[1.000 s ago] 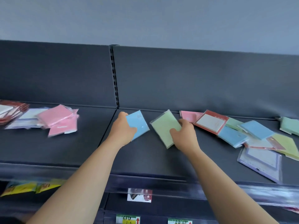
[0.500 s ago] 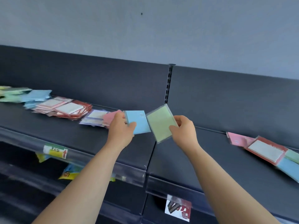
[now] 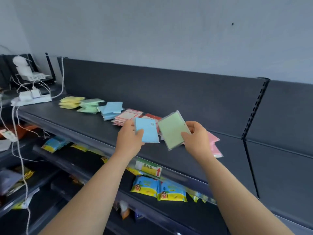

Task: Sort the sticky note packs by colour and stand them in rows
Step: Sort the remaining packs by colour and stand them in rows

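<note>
Though apart, left hand tight on flat film-wrapped blue pack, right hand on matching rectangular green pack.

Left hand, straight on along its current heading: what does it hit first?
Probably the red packs on the shelf just beyond the blue pack the left hand holds; depth unclear, it might clear them.

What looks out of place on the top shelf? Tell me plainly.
No pack stands in a row yet: the yellow pile, green pile and blue pile lie flat and fanned askew on the shelf. The pink packs behind the right hand sprawl loose, not stacked.
</note>
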Demonstrator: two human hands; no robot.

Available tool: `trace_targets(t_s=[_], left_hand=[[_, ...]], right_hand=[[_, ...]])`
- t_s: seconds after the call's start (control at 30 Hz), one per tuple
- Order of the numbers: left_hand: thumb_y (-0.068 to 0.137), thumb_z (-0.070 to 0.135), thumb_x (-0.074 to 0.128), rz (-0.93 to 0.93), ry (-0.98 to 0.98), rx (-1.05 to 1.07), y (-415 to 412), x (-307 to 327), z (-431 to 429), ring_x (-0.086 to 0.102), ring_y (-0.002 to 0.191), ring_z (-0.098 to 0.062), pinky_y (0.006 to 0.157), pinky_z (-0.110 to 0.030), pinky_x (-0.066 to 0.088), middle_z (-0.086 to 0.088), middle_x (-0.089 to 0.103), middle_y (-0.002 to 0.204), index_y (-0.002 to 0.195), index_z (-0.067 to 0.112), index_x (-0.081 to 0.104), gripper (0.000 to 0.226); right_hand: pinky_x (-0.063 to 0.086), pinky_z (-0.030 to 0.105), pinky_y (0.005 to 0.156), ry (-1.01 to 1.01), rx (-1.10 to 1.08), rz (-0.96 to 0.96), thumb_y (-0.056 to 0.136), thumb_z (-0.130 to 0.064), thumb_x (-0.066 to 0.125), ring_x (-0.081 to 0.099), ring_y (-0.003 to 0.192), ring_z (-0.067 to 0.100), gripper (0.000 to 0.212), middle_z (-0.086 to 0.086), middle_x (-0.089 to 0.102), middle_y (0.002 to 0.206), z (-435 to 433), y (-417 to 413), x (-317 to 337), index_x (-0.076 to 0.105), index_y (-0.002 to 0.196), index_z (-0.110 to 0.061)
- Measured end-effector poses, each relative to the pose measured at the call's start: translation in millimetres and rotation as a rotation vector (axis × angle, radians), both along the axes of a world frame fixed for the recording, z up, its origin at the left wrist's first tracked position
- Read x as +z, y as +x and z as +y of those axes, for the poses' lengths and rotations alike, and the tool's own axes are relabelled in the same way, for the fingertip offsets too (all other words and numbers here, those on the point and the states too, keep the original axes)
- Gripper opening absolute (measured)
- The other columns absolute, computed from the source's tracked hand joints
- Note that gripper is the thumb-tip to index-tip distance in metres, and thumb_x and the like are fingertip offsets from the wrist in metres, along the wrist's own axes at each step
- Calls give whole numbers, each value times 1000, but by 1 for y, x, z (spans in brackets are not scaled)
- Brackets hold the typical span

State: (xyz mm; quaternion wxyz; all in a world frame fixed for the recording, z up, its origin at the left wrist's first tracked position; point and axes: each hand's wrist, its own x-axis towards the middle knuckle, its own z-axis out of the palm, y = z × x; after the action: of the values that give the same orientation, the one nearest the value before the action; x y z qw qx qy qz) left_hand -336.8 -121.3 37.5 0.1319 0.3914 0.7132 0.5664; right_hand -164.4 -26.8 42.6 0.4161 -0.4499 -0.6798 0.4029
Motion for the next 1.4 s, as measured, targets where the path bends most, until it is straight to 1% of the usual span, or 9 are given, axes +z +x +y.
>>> trace_targets(t_s=[0.1, 0.37, 0.47, 0.67, 0.83, 1.0, 1.17, 1.3, 1.4], left_hand=[[97, 8, 52, -2, -1, 5, -38, -1, -14, 57, 101, -20, 57, -22, 57, 1, 53, 117, 126, 10, 47, 29], [97, 8, 52, -41, 7, 80, -117, -9, -20, 61, 103, -23, 58, -22, 58, -7, 58, 118, 126, 13, 51, 29], [96, 10, 53, -20, 16, 105, -144, -8, -12, 62, 101, -22, 63, -25, 59, -6, 60, 114, 132, 18, 52, 36], [94, 15, 56, 6, 22, 169, -197, 2, 25, 63, 100, -21, 73, -35, 60, -6, 62, 115, 134, 19, 53, 40], [93, 13, 55, 65, -11, 200, -227, 16, 65, 66, 91, -26, 81, -42, 54, -4, 65, 100, 121, 15, 58, 29], [92, 20, 59, 64, -103, 194, -259, 17, 100, 64, 100, -27, 90, -41, 51, -6, 64, 112, 129, 10, 53, 38], [90, 21, 57, 200, -245, 150, -291, 6, 126, 58, 75, -26, 67, -36, 45, -11, 65, 87, 93, -1, 64, 23], [89, 22, 64, 249, -288, 61, -311, -5, 135, 54, 73, -21, 69, -32, 45, -6, 57, 84, 71, 21, 47, 25], [90, 21, 63, 277, -260, -30, -328, -9, 134, 48, 74, -16, 69, -26, 39, -2, 54, 81, 78, 21, 51, 17]], right_hand=[[51, 30, 61, -8, 11, -6, 90, -4, 50, 62, 81, 12, 30, -2, 66, 100, -9, -41, -4, 55, 117, -16], [41, 17, 50, -3, 51, -38, 90, -5, 50, 61, 84, 10, 34, -3, 64, 109, -3, -122, -6, 55, 121, -17], [49, 22, 57, 2, 63, -45, 88, -5, 50, 62, 86, 13, 33, -2, 65, 107, 11, -148, -4, 56, 117, -17], [42, 17, 57, 17, 64, -24, 88, -3, 51, 58, 80, 10, 26, -4, 63, 97, 50, -199, 10, 55, 109, -18], [48, 28, 55, 21, 67, -8, 89, -4, 50, 63, 77, 15, 25, -5, 62, 95, 88, -236, 18, 54, 108, -20], [51, 26, 55, 9, 31, -18, 93, -7, 51, 61, 79, 9, 24, -6, 60, 101, 115, -265, 19, 52, 112, -23], [44, 15, 48, 28, -13, -31, 95, -10, 52, 53, 72, -1, 26, -8, 56, 101, 130, -291, 19, 53, 119, -20], [45, 18, 51, 38, -81, -40, 94, -9, 52, 55, 73, 1, 29, -7, 59, 100, 134, -311, 19, 54, 122, -17], [46, 20, 54, 24, -125, -29, 93, -8, 53, 58, 77, 2, 30, -4, 63, 106, 131, -330, 16, 55, 121, -17]])
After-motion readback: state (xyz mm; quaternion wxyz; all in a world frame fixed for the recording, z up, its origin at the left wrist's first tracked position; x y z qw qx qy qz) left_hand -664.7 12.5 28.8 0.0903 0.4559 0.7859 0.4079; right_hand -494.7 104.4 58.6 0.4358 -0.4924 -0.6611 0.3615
